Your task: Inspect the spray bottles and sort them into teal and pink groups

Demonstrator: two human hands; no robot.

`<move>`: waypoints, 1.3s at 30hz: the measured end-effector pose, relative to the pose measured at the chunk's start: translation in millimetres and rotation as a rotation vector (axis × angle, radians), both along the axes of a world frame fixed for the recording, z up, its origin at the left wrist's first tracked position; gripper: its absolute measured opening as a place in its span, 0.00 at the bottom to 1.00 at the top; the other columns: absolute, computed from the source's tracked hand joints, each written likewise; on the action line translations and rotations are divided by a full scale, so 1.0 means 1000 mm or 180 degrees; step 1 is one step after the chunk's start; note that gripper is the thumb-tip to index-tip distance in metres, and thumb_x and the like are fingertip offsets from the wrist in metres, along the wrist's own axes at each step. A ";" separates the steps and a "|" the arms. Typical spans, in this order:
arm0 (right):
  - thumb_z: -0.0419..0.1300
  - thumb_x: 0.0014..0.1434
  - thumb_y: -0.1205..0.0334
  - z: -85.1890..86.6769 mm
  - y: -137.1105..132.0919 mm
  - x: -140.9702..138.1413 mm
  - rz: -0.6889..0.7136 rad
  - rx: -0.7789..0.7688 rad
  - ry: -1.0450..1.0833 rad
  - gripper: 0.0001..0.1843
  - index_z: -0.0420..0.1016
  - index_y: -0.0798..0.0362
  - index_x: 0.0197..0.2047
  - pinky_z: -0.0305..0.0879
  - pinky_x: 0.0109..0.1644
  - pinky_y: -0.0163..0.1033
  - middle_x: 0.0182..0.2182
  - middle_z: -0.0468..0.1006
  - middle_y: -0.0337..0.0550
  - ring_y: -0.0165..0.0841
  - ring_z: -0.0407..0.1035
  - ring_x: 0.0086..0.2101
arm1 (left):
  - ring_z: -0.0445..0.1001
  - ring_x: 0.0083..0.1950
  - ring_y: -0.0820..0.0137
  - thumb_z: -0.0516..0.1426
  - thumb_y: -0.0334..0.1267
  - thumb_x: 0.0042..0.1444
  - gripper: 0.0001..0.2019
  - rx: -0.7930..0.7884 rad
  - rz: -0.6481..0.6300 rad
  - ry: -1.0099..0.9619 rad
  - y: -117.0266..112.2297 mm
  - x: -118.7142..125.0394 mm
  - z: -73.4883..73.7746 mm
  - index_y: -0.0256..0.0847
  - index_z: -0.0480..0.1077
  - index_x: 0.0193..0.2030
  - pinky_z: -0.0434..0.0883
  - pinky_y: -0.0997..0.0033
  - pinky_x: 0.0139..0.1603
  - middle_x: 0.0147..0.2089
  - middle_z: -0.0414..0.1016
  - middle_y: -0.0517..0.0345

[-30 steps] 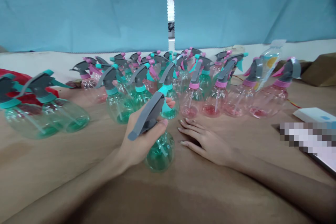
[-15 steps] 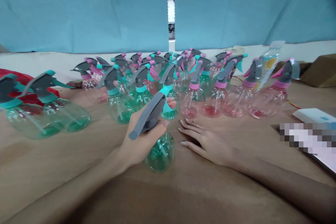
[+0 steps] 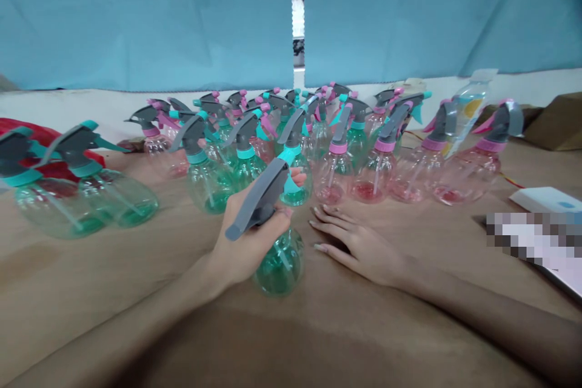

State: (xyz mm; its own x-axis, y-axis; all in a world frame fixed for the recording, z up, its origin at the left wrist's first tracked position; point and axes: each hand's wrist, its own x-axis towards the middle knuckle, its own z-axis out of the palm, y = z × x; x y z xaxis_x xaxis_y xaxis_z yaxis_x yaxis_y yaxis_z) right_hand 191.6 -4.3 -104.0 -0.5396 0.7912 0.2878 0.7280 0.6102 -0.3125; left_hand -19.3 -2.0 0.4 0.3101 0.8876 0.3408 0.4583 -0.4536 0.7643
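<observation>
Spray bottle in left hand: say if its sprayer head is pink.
No, the spray bottle in the left hand has a grey sprayer head with teal trim.

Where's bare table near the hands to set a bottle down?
Bare table lies left of the left hand, which grips a spray bottle, and below the green bottles. A second patch lies right of the right hand, below the pink bottles. Crowded: the bottle cluster behind both hands.

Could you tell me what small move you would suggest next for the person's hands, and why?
Probably slide the right hand onto the green-tinted spray bottle: that hand lies open and empty on the brown surface right beside it, while the left hand alone grips the bottle's neck, under its grey trigger head.
</observation>
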 end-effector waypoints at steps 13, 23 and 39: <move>0.47 0.65 0.49 0.000 0.000 0.000 -0.0012 -0.0052 -0.0080 0.27 0.62 0.54 0.61 0.51 0.64 0.50 0.62 0.60 0.47 0.39 0.50 0.62 | 0.67 0.28 0.70 0.53 0.38 0.52 0.05 -0.0118 0.0008 -0.0058 0.000 -0.001 -0.003 0.45 0.67 0.36 0.65 0.71 0.29 0.27 0.68 0.65; 0.48 0.65 0.49 0.000 0.001 0.000 0.0040 -0.0027 0.0016 0.27 0.63 0.56 0.61 0.49 0.65 0.50 0.61 0.62 0.49 0.40 0.50 0.62 | 0.66 0.26 0.69 0.54 0.35 0.52 0.12 -0.0257 -0.0126 -0.0414 0.001 -0.003 -0.001 0.48 0.69 0.43 0.64 0.66 0.32 0.25 0.66 0.65; 0.50 0.63 0.45 0.005 -0.008 -0.005 -0.0036 -0.0232 0.0284 0.30 0.61 0.54 0.62 0.51 0.63 0.52 0.61 0.63 0.50 0.41 0.54 0.61 | 0.65 0.22 0.70 0.53 0.37 0.52 0.11 0.0026 0.0353 -0.0059 -0.001 0.003 -0.005 0.46 0.68 0.43 0.62 0.70 0.23 0.21 0.64 0.67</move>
